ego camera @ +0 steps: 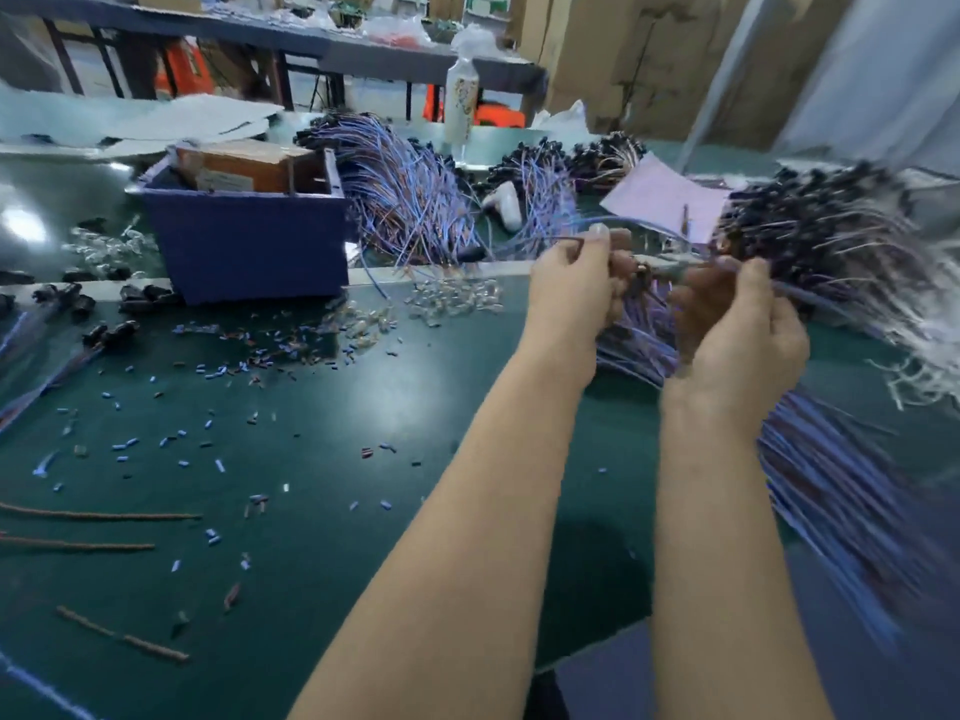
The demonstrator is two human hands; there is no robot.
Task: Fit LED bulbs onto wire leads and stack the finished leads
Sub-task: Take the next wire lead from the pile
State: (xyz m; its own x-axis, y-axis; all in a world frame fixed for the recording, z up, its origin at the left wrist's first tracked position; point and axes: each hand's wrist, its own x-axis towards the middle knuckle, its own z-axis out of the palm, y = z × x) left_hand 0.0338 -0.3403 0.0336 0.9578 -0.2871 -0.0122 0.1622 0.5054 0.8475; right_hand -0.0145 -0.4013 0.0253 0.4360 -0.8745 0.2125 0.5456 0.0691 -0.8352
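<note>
Both my hands are raised over the green table (363, 433), close together. My left hand (576, 288) pinches a thin blue wire lead (524, 244) between thumb and fingers. My right hand (737, 324) grips the other part of the same lead, its fingers curled; a small dark piece sits between the two hands, blurred. A pile of clear LED bulbs (452, 301) lies on the table left of my left hand. A bundle of blue and brown leads (831, 485) lies under my right forearm. A heap of leads with black ends (831, 236) is at the right.
A purple box (244, 241) holding a brown carton stands at the left middle. Behind it lie more lead bundles (410, 200) and a white bottle (461, 101). Cut insulation bits (218, 366) litter the table. Black connectors (109, 332) lie at the left.
</note>
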